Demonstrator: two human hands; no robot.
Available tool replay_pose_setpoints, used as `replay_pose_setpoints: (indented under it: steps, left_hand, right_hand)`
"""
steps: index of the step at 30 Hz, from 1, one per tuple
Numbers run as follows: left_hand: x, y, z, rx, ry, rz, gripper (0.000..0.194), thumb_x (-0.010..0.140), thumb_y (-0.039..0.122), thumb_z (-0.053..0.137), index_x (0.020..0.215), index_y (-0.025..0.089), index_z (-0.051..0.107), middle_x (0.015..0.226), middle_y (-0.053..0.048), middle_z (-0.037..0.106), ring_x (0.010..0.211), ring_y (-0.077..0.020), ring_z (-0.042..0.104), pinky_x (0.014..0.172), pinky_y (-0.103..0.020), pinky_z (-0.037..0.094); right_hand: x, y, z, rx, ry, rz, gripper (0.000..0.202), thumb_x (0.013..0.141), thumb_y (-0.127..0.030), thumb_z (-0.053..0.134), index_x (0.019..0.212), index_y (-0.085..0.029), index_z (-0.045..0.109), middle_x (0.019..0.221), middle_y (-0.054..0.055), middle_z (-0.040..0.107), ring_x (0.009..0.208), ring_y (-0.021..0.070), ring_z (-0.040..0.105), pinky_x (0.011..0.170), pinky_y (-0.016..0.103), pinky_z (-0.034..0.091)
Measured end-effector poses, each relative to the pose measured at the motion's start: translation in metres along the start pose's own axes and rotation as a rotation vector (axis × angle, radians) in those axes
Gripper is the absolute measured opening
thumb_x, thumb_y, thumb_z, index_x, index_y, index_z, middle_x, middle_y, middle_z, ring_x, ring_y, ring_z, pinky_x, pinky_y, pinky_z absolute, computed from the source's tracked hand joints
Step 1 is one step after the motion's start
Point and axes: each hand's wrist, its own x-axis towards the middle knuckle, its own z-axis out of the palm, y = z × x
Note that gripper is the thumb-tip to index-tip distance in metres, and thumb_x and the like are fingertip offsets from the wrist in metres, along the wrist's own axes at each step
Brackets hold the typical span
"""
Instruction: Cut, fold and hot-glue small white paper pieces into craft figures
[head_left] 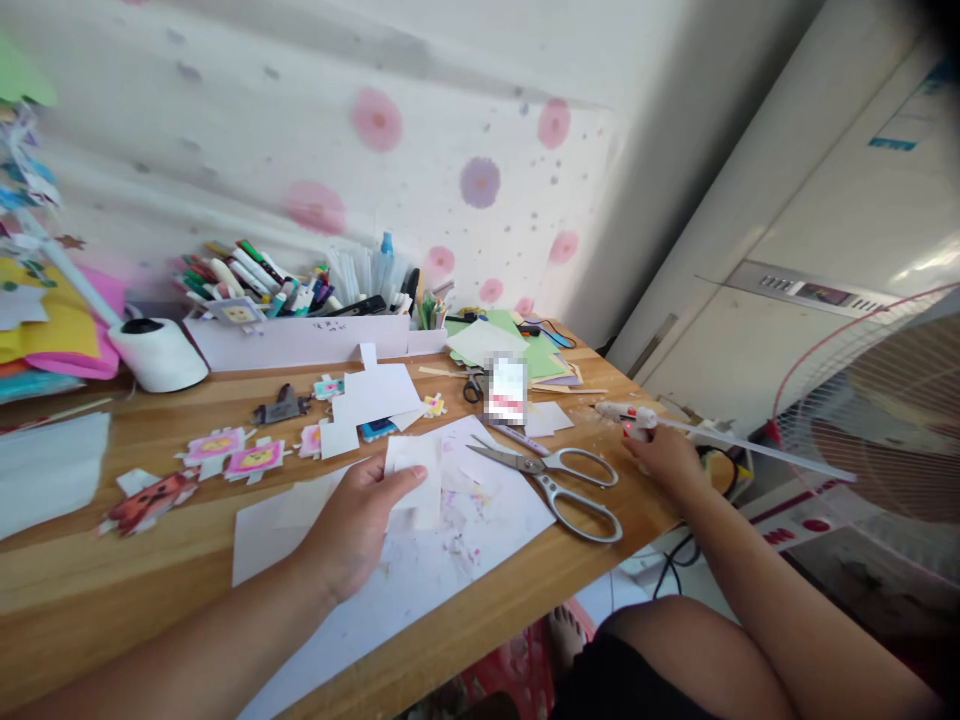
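Between its thumb and fingers my left hand [364,520] pinches a small white paper piece [416,500], above a large white sheet [480,550] with coloured marks. At the right side of the table, my right hand [664,455] is wrapped round a white glue gun [634,418] with a small red light; a long translucent stick [780,458] extends from its back. Large open scissors [551,468] lie between the hands, blades pointing left. Behind my left hand is a white cut-out paper shape [375,393].
Painted paper figures [255,458] lie at the left. Farther back stand a white box [300,340] of pens and a pile of green paper [544,355]. A white thread cone [159,358] is at the back left. A fan [885,430] stands at the right.
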Motion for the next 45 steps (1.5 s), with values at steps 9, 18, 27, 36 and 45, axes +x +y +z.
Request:
replay_pose_setpoints:
  steps: [9,18,27,36,45]
  left_hand:
    - [0.009,0.002,-0.004,0.088,0.016,0.1,0.02,0.072,0.026,0.068,0.09,0.016,0.071,0.086,-0.006,0.074,0.082,-0.0226,0.066,0.078,-0.034,0.048]
    - [0.011,-0.004,-0.009,0.23,0.041,0.113,0.013,0.073,0.027,0.067,0.08,0.016,0.071,0.079,-0.005,0.072,0.078,-0.0212,0.065,0.072,-0.032,0.048]
    - [0.01,-0.006,-0.012,0.46,0.02,0.185,0.016,0.074,0.033,0.065,0.073,0.017,0.067,0.07,-0.003,0.066,0.075,-0.0216,0.062,0.067,-0.031,0.047]
    - [0.007,-0.004,-0.012,0.497,0.041,0.237,0.017,0.072,0.03,0.065,0.061,0.017,0.066,0.062,-0.001,0.064,0.064,-0.0188,0.058,0.058,-0.028,0.044]
    - [0.006,-0.004,-0.009,0.394,0.054,0.226,0.015,0.067,0.025,0.068,0.055,0.019,0.062,0.062,-0.002,0.067,0.069,-0.0208,0.059,0.061,-0.029,0.045]
  right_hand:
    - [-0.072,-0.065,-0.034,0.748,-0.205,-0.525,0.03,0.078,-0.037,0.064,0.105,-0.025,0.062,0.099,0.007,0.068,0.082,0.025,0.065,0.064,0.035,0.053]
    - [-0.111,-0.108,-0.023,0.6,-0.406,-1.004,0.013,0.08,-0.024,0.061,0.093,-0.027,0.061,0.08,0.002,0.064,0.071,0.0204,0.062,0.06,0.034,0.05]
    - [-0.13,-0.119,-0.035,0.494,-0.561,-1.121,0.011,0.08,-0.013,0.05,0.076,-0.023,0.049,0.073,0.002,0.055,0.065,0.0161,0.051,0.058,0.03,0.043]
    - [-0.134,-0.123,-0.029,0.377,-0.449,-1.242,0.016,0.074,-0.009,0.05,0.067,-0.022,0.044,0.068,0.001,0.048,0.065,0.0166,0.045,0.055,0.031,0.036]
    - [-0.135,-0.121,-0.029,0.335,-0.448,-1.173,0.015,0.072,-0.013,0.052,0.066,-0.022,0.042,0.068,0.001,0.046,0.062,0.0155,0.044,0.053,0.031,0.035]
